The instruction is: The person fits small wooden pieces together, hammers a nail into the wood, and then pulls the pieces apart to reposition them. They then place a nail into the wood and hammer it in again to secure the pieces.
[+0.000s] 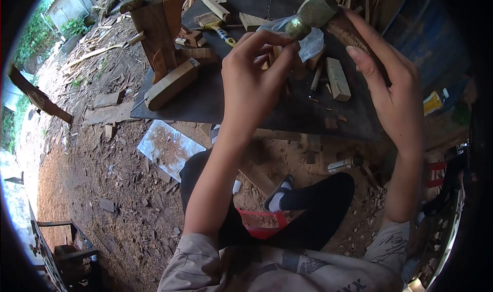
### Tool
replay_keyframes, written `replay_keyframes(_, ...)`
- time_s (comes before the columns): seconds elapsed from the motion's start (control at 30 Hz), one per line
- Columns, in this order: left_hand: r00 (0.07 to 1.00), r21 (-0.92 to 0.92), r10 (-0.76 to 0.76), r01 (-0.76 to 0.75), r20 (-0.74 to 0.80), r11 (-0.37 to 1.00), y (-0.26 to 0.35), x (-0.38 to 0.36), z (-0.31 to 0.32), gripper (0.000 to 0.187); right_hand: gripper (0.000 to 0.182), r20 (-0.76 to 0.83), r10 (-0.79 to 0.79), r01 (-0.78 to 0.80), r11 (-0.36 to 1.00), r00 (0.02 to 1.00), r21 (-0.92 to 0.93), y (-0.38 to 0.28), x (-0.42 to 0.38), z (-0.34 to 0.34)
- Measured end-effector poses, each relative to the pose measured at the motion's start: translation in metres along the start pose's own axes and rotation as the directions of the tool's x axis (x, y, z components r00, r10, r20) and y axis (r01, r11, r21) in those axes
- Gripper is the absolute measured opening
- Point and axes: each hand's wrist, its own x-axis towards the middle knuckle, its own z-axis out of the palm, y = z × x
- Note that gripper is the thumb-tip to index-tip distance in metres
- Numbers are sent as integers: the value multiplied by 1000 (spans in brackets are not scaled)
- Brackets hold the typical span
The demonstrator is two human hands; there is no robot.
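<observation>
In my right hand (393, 86) is a claw hammer, its fingers around the wooden handle (345, 31). The metal hammer head (317, 11) is raised over the dark work table (354, 115), its round face beside my left fingertips. My left hand (259, 69) is closed in a pinch just below that face; whatever lies between the fingers is too small or hidden to name. Behind the fingers is a clear plastic bag (312, 46), partly covered. A pale wood block (337, 80) lies on the table between my hands.
On the table's left side stand upright wooden pieces (154, 30) by a long wood block (172, 84). A yellow-handled brush (224, 35) lies farther back. Beneath, a white sheet (169, 146) with sawdust rests on ground strewn with wood scraps. A yellow tube (434, 102) is at right.
</observation>
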Motion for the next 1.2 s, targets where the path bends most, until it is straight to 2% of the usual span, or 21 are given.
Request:
replay_keyframes(0.07,1000,-6,-10,10,12,1000,2,-1,-1,20,46,-71,-62,62,998,996,-10,2,2,4)
replay_keyframes(0.1,1000,-4,11,-11,6,1000,1,-1,0,20,45,-107,-42,43,999,993,5,1,2,4)
replay_keyframes(0.17,999,-3,53,-53,-2,999,-3,0,1,20,45,-103,86,-78,994,991,77,-1,1,-1)
replay_keyframes(0.23,1000,10,28,-28,3,1000,0,1,1,20,44,-12,289,-282,943,957,174,-5,-3,-15)
replay_keyframes(0.33,999,-10,44,-45,-22,999,-2,2,2,21,44,-52,279,-267,949,959,167,0,-3,-14)
replay_keyframes(0.43,999,-44,44,-45,-33,998,-5,2,3,21,44,29,310,-311,940,950,141,-13,-2,-10)
replay_keyframes(0.5,999,-57,40,-42,-33,997,-6,2,3,21,44,-40,96,-93,993,995,66,-4,0,2)
replay_keyframes(0.57,998,-64,44,-47,-35,997,-7,3,3,21,45,-69,41,-39,999,997,30,-2,-1,5)
replay_keyframes(0.63,998,-67,49,-51,-37,996,-8,4,3,21,45,-69,152,-149,988,986,43,-6,-1,-4)
replay_keyframes(0.73,998,-67,58,-61,-34,996,-8,5,3,21,45,-93,278,-252,941,956,225,-2,-2,-16)
replay_keyframes(0.83,997,-76,69,-72,-35,995,-9,4,3,21,45,-201,316,-233,907,927,350,-5,2,-8)
replay_keyframes(0.93,997,-59,65,-67,-37,996,-7,4,3,21,43,36,311,-313,946,950,90,-4,-5,-10)
replay_keyframes(1.0,998,-34,61,-61,-22,998,-5,3,3,21,43,-40,30,-32,998,999,-59,1,-2,0)
replay_keyframes(1.07,998,-3,59,-59,1,998,-3,2,1,21,42,-53,-101,93,987,994,-128,4,0,-2)
replay_keyframes(1.17,995,-61,93,-95,-34,994,-7,3,4,21,43,-160,58,-62,998,985,-23,5,-2,-8)
replay_keyframes(1.2,995,-60,93,-95,-34,994,-7,4,3,21,42,-72,242,-233,966,968,110,6,-6,-18)
